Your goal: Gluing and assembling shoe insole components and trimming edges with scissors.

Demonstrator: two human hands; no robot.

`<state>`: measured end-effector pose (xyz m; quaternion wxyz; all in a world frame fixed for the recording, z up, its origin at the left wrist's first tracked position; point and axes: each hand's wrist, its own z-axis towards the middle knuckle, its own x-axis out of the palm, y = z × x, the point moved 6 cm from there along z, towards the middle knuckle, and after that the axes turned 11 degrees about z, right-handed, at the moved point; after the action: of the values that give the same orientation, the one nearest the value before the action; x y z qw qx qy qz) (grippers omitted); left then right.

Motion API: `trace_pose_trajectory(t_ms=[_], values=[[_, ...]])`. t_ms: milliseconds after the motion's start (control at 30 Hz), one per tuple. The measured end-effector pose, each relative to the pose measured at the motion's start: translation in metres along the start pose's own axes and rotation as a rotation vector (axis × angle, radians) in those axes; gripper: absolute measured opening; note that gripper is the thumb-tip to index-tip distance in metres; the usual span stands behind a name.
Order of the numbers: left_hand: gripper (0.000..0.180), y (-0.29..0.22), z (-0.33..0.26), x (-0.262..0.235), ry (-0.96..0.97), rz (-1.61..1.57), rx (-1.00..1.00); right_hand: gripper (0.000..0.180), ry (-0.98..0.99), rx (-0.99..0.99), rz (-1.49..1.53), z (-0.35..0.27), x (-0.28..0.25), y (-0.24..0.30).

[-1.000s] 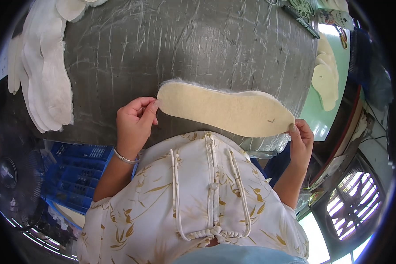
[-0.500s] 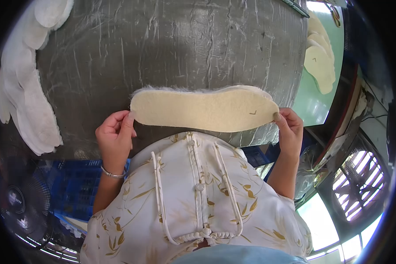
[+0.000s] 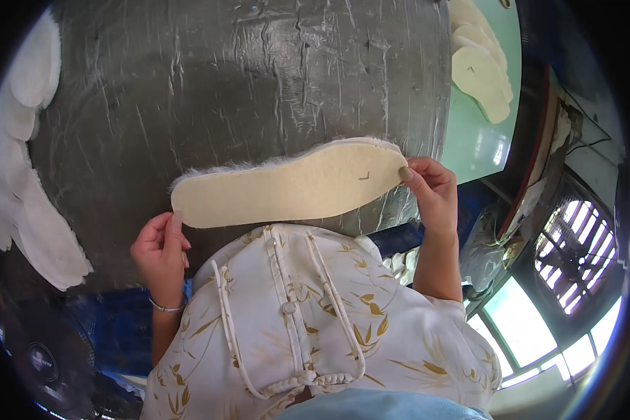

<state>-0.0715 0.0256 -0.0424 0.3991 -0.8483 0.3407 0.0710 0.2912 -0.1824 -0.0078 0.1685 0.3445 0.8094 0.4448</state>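
Observation:
A cream insole [image 3: 280, 183] with white fleece along its far edge is stretched out sideways between my hands, its flat backing facing up and a small dark mark near the right end. My left hand [image 3: 162, 245] pinches the left end between thumb and fingers. At the opposite tip, my right hand [image 3: 430, 185] grips the insole with its thumb on top. The insole is tilted, its right end farther from my body than its left. Beneath it lies the grey, wrinkled table covering [image 3: 245, 84].
White fleecy insoles [image 3: 31, 175] overlap in a row along the table's left side. On a pale green surface [image 3: 476, 147] at the far right lies a stack of cream insoles [image 3: 484, 77]. A dark fan [image 3: 45, 360] and a blue crate [image 3: 122, 336] stand low at the left.
The view has turned, so the insole and both hands appear farther left. The insole's left end sits lower, giving it more slant. Both hands keep their hold on its ends.

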Motion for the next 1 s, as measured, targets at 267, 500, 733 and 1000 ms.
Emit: trace_pose_trajectory(t_ms=[267,500,733,1000], values=[[0.017,0.003,-0.001,-0.003,-0.029,0.023,0.000,0.013,0.015,0.010,0.001,0.003,0.001,-0.004],[0.017,0.001,0.000,-0.004,-0.036,0.041,-0.026,0.011,-0.019,0.043,0.052,0.007,0.004,-0.009],[0.018,0.002,0.000,-0.004,-0.043,0.030,-0.049,0.010,-0.012,0.059,0.065,0.008,0.003,-0.011],[0.015,0.004,0.002,-0.004,-0.055,0.058,-0.063,0.013,-0.032,0.065,0.036,0.009,0.005,-0.011]])
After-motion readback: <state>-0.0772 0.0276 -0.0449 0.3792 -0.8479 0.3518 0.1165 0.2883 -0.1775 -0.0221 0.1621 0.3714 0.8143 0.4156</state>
